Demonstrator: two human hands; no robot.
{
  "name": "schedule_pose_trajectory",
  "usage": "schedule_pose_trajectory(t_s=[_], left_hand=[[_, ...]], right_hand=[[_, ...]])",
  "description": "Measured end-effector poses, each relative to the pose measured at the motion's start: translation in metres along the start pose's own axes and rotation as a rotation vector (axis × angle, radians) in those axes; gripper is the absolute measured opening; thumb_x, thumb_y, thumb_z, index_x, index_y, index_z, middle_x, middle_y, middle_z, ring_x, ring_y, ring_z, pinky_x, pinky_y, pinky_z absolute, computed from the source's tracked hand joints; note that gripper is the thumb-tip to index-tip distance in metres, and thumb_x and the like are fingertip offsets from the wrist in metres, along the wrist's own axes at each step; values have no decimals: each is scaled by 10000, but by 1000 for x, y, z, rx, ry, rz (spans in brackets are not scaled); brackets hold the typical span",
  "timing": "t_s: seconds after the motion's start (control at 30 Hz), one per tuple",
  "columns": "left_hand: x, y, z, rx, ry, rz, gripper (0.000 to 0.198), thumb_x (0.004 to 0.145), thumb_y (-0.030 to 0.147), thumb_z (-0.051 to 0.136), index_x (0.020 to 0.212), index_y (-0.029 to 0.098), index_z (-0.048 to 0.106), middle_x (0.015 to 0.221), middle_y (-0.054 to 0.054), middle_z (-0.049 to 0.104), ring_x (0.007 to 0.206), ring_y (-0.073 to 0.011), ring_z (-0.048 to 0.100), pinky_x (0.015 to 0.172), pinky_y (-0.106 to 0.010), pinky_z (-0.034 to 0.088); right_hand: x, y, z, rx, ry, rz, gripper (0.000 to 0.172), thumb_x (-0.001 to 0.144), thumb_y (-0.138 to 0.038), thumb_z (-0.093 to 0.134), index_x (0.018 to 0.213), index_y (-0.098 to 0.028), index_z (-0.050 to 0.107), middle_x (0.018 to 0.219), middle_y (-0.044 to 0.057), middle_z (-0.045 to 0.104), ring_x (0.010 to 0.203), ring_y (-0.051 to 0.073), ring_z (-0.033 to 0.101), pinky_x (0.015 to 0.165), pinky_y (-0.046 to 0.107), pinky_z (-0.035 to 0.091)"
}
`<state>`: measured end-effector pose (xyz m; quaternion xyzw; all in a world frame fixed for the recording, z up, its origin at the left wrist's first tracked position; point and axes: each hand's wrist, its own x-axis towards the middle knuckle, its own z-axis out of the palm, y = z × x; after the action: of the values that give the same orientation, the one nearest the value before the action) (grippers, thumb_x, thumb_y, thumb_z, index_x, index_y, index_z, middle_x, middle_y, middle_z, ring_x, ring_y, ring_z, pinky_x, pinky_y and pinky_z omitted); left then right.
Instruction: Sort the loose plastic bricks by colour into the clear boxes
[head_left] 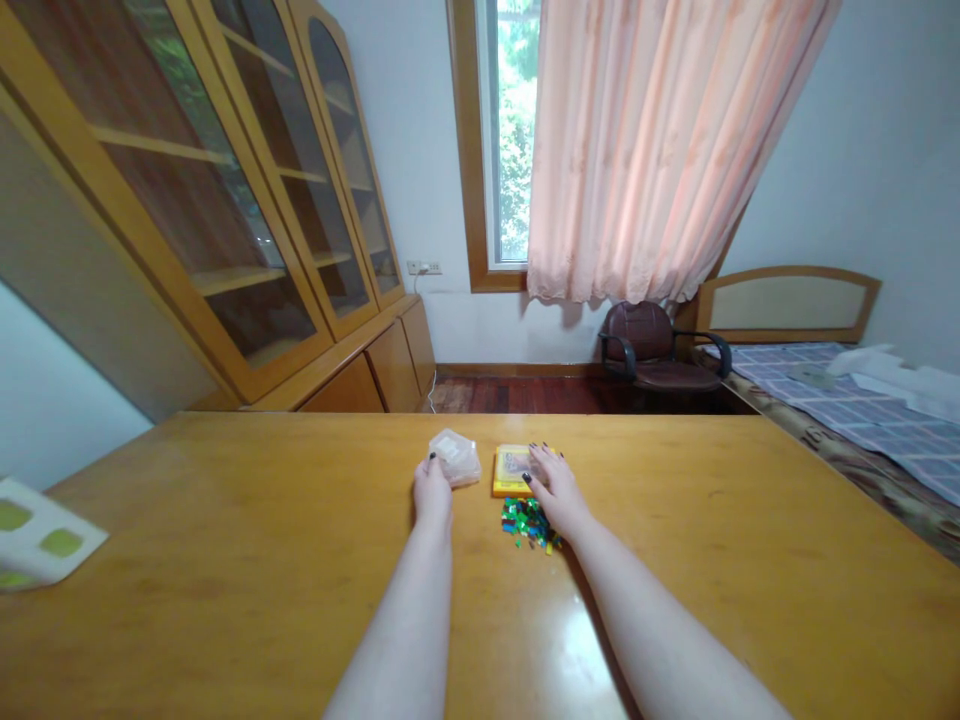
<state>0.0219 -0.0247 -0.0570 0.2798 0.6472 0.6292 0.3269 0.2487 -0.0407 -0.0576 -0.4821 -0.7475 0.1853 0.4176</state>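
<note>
My left hand (433,491) rests on the wooden table (225,520) with its fingers curled around the near edge of a small clear plastic lid or box (456,456). A yellow square tray (508,470) lies to the right of it. My right hand (553,484) lies partly on that tray, fingers stretched out and slightly spread, nails painted dark. Just in front of the tray, beside my right wrist, sits a small heap of several tiny coloured pieces (529,523), mostly green and blue.
A white card with green patches (37,535) lies at the table's left edge. Behind the table stand a glass-fronted wooden cabinet (247,230), a dark office chair (654,350), a bed (862,410) and a curtained window (517,130).
</note>
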Motion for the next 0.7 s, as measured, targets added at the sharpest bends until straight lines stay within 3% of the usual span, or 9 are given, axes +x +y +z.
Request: schedule_pose_trajectory(t_s=[0.1,0.27,0.4,0.47,0.53,0.63,0.7], left_hand=[[0,2,-8,162,93,-5,403,851,421,415,1116,149,548,1157,-172,624,1092,-261,590,901,-384,458],[-12,11,-18,379,151,15,465,826,400,468,1199,126,513,1227,-231,570,1206,-336,497,988,-473,372],[-21,24,-26,468,247,73,542,833,335,449,1301,63,419,1398,-273,376,1356,-346,287,1079,-496,247],[-21,33,-30,536,286,191,567,850,344,421,1342,68,373,1448,-259,298,1381,-320,238,1091,-474,242],[-17,42,-35,685,192,416,600,842,386,446,1370,116,359,1491,-216,235,1384,-309,233,1095,-471,241],[-4,54,-42,993,-213,747,701,747,407,585,1388,225,366,1533,-127,189,1395,-311,203,1128,-514,109],[6,58,-47,1128,-405,818,689,733,413,596,1376,267,396,1512,-95,269,1399,-313,193,1126,-540,45]], right_hand=[[0,1,1,11,3,8,491,867,-386,494,1315,-186,500,1361,113,496,1322,271,365,1110,526,213],[1,1,1,19,10,20,486,869,-379,487,1314,-183,501,1354,115,503,1318,271,370,1105,526,221],[1,1,1,26,14,32,483,861,-374,488,1304,-184,511,1348,110,511,1312,277,377,1103,526,226],[2,2,1,33,21,45,479,859,-380,483,1290,-175,525,1341,117,516,1303,283,388,1098,525,239],[3,3,1,44,35,50,474,862,-389,476,1280,-174,535,1336,121,520,1295,285,399,1093,521,254],[3,4,1,46,66,54,474,863,-392,477,1283,-181,533,1338,124,517,1289,279,408,1091,513,264],[3,5,1,31,68,62,485,858,-385,485,1294,-176,522,1356,129,497,1298,275,398,1094,504,264]])
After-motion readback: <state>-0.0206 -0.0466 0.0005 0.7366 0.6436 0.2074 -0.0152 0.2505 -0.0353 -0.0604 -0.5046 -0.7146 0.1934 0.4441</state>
